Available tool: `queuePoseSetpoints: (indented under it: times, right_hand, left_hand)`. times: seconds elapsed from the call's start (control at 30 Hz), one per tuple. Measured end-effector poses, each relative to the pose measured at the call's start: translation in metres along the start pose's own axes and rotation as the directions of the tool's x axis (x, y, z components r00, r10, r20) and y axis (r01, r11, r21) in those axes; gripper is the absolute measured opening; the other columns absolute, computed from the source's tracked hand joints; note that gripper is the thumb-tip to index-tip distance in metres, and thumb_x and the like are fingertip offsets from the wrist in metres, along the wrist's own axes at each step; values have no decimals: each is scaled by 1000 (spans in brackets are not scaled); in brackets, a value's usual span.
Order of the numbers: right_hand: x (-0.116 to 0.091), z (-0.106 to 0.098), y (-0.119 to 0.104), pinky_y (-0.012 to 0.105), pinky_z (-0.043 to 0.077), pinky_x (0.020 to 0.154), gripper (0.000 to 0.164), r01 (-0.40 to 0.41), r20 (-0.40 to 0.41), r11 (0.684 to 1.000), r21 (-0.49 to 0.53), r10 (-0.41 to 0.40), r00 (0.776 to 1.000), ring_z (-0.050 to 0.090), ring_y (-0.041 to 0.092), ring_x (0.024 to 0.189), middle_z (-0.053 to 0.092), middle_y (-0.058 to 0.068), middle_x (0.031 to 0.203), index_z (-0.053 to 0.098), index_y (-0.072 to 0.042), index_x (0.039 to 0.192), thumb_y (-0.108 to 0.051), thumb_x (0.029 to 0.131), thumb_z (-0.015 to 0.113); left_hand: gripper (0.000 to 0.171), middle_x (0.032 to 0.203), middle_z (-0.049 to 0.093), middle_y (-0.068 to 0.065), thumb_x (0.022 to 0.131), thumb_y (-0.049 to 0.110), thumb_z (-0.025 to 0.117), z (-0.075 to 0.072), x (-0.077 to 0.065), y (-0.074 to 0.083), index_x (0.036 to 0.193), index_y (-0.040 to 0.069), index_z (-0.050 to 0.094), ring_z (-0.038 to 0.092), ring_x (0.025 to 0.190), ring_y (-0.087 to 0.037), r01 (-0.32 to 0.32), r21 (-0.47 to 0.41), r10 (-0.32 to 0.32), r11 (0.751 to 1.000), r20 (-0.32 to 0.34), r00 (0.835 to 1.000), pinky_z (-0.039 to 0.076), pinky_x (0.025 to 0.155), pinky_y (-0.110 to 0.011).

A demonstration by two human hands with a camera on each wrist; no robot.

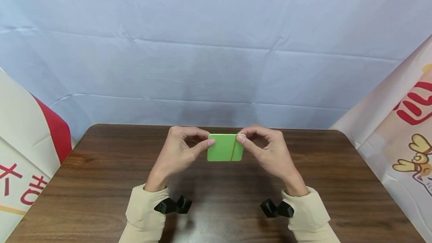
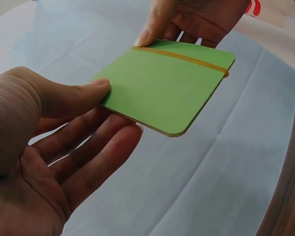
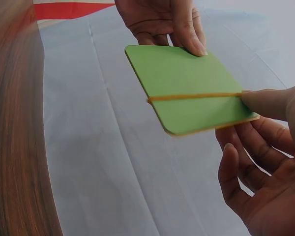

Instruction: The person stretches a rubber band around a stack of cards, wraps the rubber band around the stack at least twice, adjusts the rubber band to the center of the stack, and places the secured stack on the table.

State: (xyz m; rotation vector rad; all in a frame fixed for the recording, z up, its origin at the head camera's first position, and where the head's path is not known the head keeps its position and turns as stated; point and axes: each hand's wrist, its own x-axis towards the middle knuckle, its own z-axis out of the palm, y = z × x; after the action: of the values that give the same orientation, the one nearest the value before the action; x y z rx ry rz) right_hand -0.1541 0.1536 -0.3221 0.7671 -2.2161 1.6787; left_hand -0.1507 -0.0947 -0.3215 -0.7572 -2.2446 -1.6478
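Observation:
Between both hands, raised above the table, is a flat green card (image 1: 221, 147) with rounded corners. A thin tan rubber band (image 1: 233, 148) runs across it near its right end. My left hand (image 1: 179, 152) pinches the card's upper left corner, thumb on the green face and fingers behind. At the upper right corner my right hand (image 1: 270, 151) pinches it the same way. In the right wrist view the right thumb (image 3: 270, 103) lies at the end of the rubber band (image 3: 196, 96). Most of the card's back is hidden.
A dark brown wooden table (image 1: 216, 205) lies under the hands. Behind it hangs a creased pale blue cloth (image 1: 216, 48). Printed cloths with red characters stand on the left (image 1: 20, 160) and right (image 1: 405, 134). A black wrist camera (image 1: 173, 204) sits on each cream sleeve.

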Motion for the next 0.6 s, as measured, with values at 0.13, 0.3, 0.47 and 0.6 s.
queuePoseSetpoints:
  times: [0.13, 0.3, 0.47, 0.6]
  right_hand:
    - [0, 2, 0, 27, 55, 77, 6, 13, -7, 1000, 23, -12, 1000, 67, 19, 84, 72, 12, 92, 75, -5, 95, 1, 92, 73]
    - [0, 1, -1, 26, 54, 80, 7, 41, -4, 999, -9, -41, 999, 66, 20, 86, 73, 6, 91, 76, -7, 94, -1, 91, 75]
    - [-1, 2, -3, 26, 50, 66, 10, 63, 8, 998, -28, -63, 998, 61, 18, 78, 72, 2, 88, 77, -11, 95, -3, 90, 77]
    - [-1, 4, -2, 25, 43, 52, 11, 101, 11, 995, -28, -100, 995, 54, 17, 69, 71, 1, 85, 78, -11, 95, -2, 90, 76]
  left_hand:
    - [7, 80, 74, 3, 85, 2, 82, 1, 0, 1, 89, 8, 80, 62, 57, -17, -26, -4, 25, 1000, -10, 1000, 51, 51, -27]
    - [8, 78, 73, 4, 84, 1, 82, 2, 0, 1, 88, 9, 81, 60, 57, -12, -51, -7, 51, 999, -8, 999, 51, 51, -27]
    - [8, 78, 73, 3, 85, 1, 81, 3, 0, 2, 88, 8, 80, 61, 57, -15, -71, -20, 71, 997, 0, 997, 52, 51, -28]
    - [8, 78, 73, 2, 85, 1, 81, 4, 0, 3, 89, 8, 80, 63, 59, -21, -86, -20, 86, 996, 0, 996, 53, 53, -28]
